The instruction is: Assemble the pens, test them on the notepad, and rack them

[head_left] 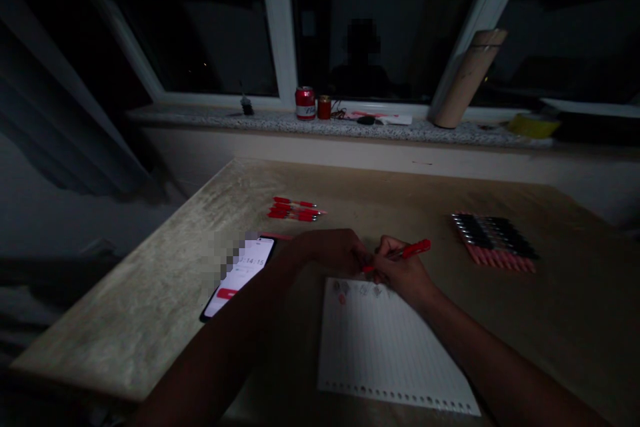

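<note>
My right hand (403, 275) is closed around a red pen (416, 249), whose red end sticks out to the upper right. My left hand (343, 250) meets it with bent fingers at the pen's other end, where a small red part shows between the two hands. Its fingertips are dark and partly hidden. Both hands are over the top edge of a lined paper sheet (390, 347) with punched holes along its near edge. Small dark scribbles and one red mark stand near the sheet's top.
Several red pens (293, 212) lie beyond my left hand. A lit phone (240, 280) rests beside my left forearm. A row of black-and-pink pens (495, 241) lies at the right. On the windowsill (225, 121) stand a red can (305, 103), a small jar (324, 107) and a tall cylinder (470, 79).
</note>
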A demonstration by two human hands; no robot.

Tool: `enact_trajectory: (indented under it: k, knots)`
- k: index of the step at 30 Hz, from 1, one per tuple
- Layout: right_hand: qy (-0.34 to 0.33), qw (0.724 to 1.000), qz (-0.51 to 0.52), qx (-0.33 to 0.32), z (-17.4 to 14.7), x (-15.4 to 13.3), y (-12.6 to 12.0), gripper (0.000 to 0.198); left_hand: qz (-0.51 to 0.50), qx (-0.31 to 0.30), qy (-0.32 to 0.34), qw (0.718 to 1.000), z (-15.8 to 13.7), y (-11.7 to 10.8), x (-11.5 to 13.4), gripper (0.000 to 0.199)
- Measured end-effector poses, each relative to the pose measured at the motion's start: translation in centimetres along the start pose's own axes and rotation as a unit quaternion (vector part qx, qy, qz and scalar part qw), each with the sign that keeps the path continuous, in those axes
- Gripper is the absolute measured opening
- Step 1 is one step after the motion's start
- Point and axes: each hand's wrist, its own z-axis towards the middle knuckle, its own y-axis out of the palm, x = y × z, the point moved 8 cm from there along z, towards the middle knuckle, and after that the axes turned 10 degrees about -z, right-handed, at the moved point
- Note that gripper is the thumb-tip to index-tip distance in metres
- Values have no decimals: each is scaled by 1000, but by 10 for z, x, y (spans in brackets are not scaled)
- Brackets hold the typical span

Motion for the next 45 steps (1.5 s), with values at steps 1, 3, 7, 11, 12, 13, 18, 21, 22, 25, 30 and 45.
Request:
enact_trajectory:
  k: [1, 3, 7, 11, 12, 13, 18, 21, 22, 25, 30, 45]
  knots:
    - [3, 1000, 5, 3, 0, -2, -2, 35, -20, 4, 9, 1000, 0, -1, 2, 18]
    - [14, 1000, 21, 5, 0, -5, -5, 37, -51, 17, 15, 998, 2, -3, 1, 13]
    - [65, 989, 120, -52, -2, -8, -4, 39, -118, 31, 16, 992, 5, -5, -6, 13]
    - [121, 941, 265, -175, -5, -9, -3, 71, -175, 27, -5, 984, 7, -3, -12, 13]
    - [122, 928, 292, -195, -5, -10, -4, 74, -179, 27, -12, 983, 7, -3, -13, 12]
    - [125, 918, 310, -213, -5, -10, -5, 76, -178, 26, -19, 983, 7, -2, -13, 12]
    - [122, 898, 327, -267, -7, -6, -1, 69, -148, 29, -33, 988, 7, -2, -15, 11]
    - [116, 893, 333, -280, -7, -7, 4, 66, -150, 18, -32, 988, 7, 0, -16, 13]
    - [113, 890, 337, -285, -7, -7, 5, 65, -152, 15, -34, 988, 7, 1, -17, 13]
    - [105, 884, 348, -293, -7, -9, 6, 63, -145, 9, -38, 989, 7, 1, -17, 11]
    - [108, 892, 342, -275, -6, -9, 2, 68, -128, 4, -43, 991, 8, 1, -20, 12]
    - [53, 998, 23, -2, 17, -8, -70, 34, -84, 47, -18, 995, 12, -7, -32, 22]
